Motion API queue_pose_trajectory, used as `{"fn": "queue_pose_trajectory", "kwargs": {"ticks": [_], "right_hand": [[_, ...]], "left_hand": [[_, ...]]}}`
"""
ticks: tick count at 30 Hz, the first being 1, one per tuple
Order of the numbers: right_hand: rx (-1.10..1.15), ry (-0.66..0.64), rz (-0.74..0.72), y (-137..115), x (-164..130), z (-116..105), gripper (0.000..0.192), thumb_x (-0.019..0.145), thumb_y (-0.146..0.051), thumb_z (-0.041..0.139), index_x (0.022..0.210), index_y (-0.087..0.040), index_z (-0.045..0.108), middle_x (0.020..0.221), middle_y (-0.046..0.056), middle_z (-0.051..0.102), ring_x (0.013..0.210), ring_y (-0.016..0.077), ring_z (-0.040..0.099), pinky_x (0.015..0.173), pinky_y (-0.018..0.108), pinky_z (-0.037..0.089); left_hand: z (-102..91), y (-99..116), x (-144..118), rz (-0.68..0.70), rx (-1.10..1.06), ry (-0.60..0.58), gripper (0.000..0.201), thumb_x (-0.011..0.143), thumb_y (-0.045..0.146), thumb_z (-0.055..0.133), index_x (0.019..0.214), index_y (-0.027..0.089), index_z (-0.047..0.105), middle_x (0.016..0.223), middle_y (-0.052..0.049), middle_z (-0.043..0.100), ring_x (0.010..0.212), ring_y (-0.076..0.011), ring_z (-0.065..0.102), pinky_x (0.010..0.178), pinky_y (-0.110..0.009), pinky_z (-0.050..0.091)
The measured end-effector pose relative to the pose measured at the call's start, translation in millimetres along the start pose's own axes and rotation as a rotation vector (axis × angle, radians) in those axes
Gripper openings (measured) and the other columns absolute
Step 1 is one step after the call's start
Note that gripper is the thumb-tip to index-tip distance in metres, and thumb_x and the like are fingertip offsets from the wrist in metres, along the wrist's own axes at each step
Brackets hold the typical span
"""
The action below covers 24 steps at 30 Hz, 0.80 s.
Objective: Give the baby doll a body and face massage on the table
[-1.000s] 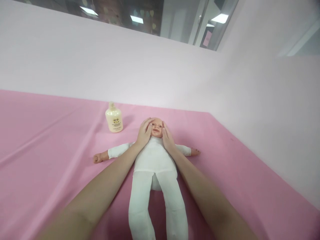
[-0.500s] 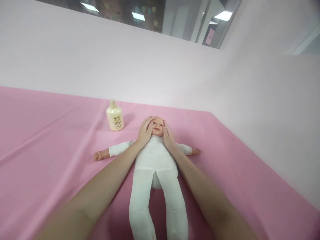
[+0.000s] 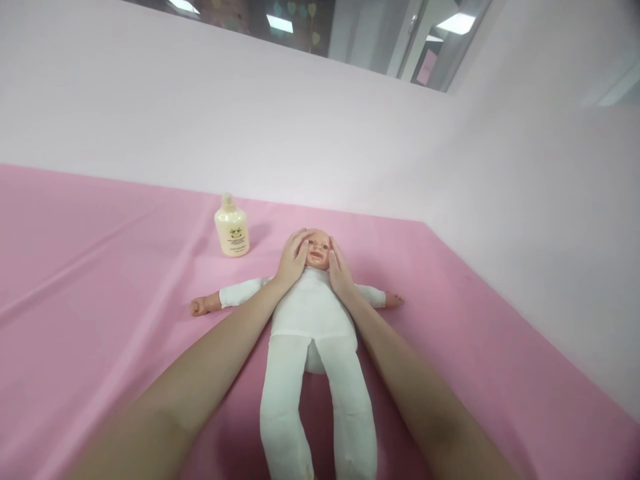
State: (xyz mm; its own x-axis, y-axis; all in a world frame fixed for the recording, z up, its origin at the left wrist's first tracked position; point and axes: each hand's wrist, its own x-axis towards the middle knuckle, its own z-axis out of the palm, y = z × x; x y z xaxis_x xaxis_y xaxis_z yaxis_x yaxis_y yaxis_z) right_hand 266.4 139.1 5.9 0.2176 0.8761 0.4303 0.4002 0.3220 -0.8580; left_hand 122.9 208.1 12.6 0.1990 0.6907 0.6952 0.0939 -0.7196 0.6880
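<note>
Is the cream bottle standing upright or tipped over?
Upright: the cream plastic bottle stands on its base on the pink cloth, cap pointing up.

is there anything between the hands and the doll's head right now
Nothing visible. The left hand and right hand lie directly against either side of the head of the white-clothed baby doll. The cream plastic bottle stands apart, to the left on the pink cloth.
</note>
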Motion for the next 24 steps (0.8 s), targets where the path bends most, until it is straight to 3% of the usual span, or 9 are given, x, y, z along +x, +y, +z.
{"fn": "queue_pose_trajectory", "kwargs": {"ticks": [18,24], "right_hand": [[0.009,0.015,-0.006,0.2,-0.4,1.1,0.065,0.097,-0.056,0.026,0.15,-0.018,0.028,0.156,0.004,0.032,0.144,0.017,0.029,0.121,0.034,0.02],[0.028,0.021,0.012,2.4,0.2,0.9,0.068,0.094,-0.062,0.028,0.149,-0.023,0.03,0.156,0.002,0.032,0.145,0.0178,0.029,0.123,0.036,0.019]], "left_hand": [[0.0,0.6,-0.2,-0.001,0.006,0.003,0.037,0.098,0.037,0.034,0.123,0.024,0.059,0.135,-0.007,0.055,0.133,-0.02,0.045,0.118,-0.043,0.031],[0.6,0.7,0.1,0.016,0.021,0.007,0.037,0.099,0.037,0.033,0.123,0.024,0.058,0.133,-0.007,0.056,0.132,-0.0187,0.046,0.117,-0.041,0.032]]}}
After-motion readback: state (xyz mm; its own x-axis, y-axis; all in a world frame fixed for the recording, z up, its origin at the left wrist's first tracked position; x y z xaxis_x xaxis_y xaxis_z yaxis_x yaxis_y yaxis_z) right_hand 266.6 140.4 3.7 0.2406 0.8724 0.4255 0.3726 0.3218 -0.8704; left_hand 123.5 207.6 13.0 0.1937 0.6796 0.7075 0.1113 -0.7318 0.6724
